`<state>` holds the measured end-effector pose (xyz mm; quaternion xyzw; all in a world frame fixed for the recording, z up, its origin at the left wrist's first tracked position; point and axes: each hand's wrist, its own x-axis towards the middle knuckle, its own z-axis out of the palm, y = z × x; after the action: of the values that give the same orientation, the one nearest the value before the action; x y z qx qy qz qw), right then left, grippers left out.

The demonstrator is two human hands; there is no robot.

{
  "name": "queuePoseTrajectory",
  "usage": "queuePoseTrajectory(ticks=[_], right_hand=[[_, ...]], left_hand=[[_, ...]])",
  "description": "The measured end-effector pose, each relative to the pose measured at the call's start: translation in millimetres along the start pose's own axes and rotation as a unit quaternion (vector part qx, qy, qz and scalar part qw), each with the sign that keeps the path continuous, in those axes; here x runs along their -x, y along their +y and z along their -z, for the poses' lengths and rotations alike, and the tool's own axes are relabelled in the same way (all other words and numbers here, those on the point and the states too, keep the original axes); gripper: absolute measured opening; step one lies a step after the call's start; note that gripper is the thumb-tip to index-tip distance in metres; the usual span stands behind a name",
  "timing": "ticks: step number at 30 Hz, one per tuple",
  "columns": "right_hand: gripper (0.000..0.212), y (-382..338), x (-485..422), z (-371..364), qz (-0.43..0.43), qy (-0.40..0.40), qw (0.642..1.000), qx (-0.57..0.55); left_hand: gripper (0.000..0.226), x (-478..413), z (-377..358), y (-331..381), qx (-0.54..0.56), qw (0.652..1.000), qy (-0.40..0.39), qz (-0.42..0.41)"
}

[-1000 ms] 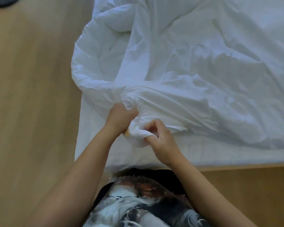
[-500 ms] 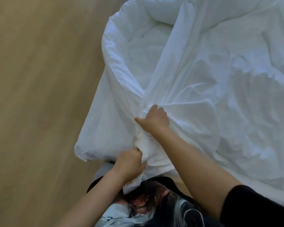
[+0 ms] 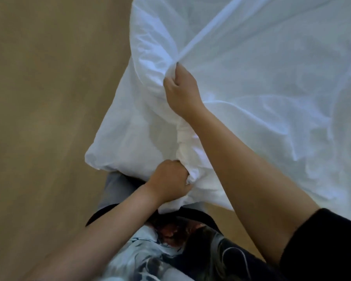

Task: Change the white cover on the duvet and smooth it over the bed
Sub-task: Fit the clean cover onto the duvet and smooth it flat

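The thin white fabric duvet cover [image 3: 272, 98] lies rumpled across the right of the view. It is presumably over the bed, which is hidden beneath it. One padded corner hangs out over the light brown wooden floor [image 3: 39, 98], just in front of the person's waist.

The step in hand looks like seating the duvet into a corner of the cover. The left hand [image 3: 170, 180] has its grip clenched round a bunched wad of cloth at the near edge. Further up, the right hand [image 3: 180, 90] has its grip closed on a gathered fold, and a taut ridge runs away from it up the view.

The next move calls for the left hand to hold that corner firm while the right draws the cloth along and flattens it. The cover shows soft creases throughout, with a fuller bulge at its left side.
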<state>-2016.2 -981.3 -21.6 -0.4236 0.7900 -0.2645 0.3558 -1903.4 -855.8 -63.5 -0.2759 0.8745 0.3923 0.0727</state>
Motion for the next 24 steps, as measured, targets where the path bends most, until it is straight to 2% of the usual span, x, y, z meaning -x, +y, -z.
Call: queuePoseTrajectory(ticks=[1, 2, 4, 5, 7, 9, 10, 11, 12, 14, 15, 18, 21, 22, 24], right_hand=[[0.007, 7, -6, -8, 0.001, -0.019, 0.998, 0.055], [0.022, 16, -10, -14, -0.016, -0.038, 0.988, 0.151], [0.064, 37, -14, -22, -0.092, -0.071, 0.936, 0.332], [0.081, 43, -15, -27, -0.122, -0.072, 0.923, 0.359], [0.106, 47, -18, -35, -0.147, -0.082, 0.927, 0.336], [0.122, 49, -19, -42, -0.145, -0.098, 0.93, 0.324], [0.125, 50, -18, -44, -0.139, -0.099, 0.928, 0.33], [0.123, 52, -17, -45, -0.13, -0.093, 0.926, 0.341], [0.118, 55, -15, -46, -0.118, -0.084, 0.924, 0.353], [0.099, 58, -14, -48, -0.096, -0.062, 0.923, 0.368], [0.089, 60, -14, -49, -0.093, -0.055, 0.922, 0.372], [0.06, 64, -15, -53, -0.078, -0.031, 0.922, 0.379], [0.034, 64, -10, -53, -0.051, -0.013, 0.926, 0.374], [0.033, 63, -8, -51, -0.046, -0.017, 0.929, 0.368], [0.03, 62, -8, -41, -0.056, -0.05, 0.948, 0.31]], left_hand=[[0.03, -4, 1, -6, -0.022, 0.999, -0.026, -0.003], [0.029, -8, 1, -11, -0.039, 0.997, -0.063, 0.0], [0.032, -11, -2, -22, -0.023, 0.992, -0.119, 0.015], [0.034, -10, -3, -27, -0.007, 0.991, -0.13, 0.024], [0.04, -9, -3, -40, 0.011, 0.992, -0.123, 0.028], [0.061, -11, 2, -61, 0.02, 0.989, -0.14, 0.046], [0.078, -14, 10, -73, 0.057, 0.983, -0.156, 0.076], [0.092, -19, 19, -84, 0.141, 0.97, -0.16, 0.113], [0.094, -25, 29, -95, 0.264, 0.942, -0.146, 0.15], [0.073, -43, 49, -117, 0.499, 0.842, -0.066, 0.195], [0.067, -54, 59, -125, 0.551, 0.806, -0.023, 0.216], [0.075, -87, 82, -140, 0.599, 0.749, 0.06, 0.276], [0.074, -123, 91, -143, 0.655, 0.692, 0.144, 0.265], [0.074, -134, 92, -140, 0.658, 0.684, 0.173, 0.262], [0.069, -155, 91, -131, 0.625, 0.703, 0.207, 0.268]])
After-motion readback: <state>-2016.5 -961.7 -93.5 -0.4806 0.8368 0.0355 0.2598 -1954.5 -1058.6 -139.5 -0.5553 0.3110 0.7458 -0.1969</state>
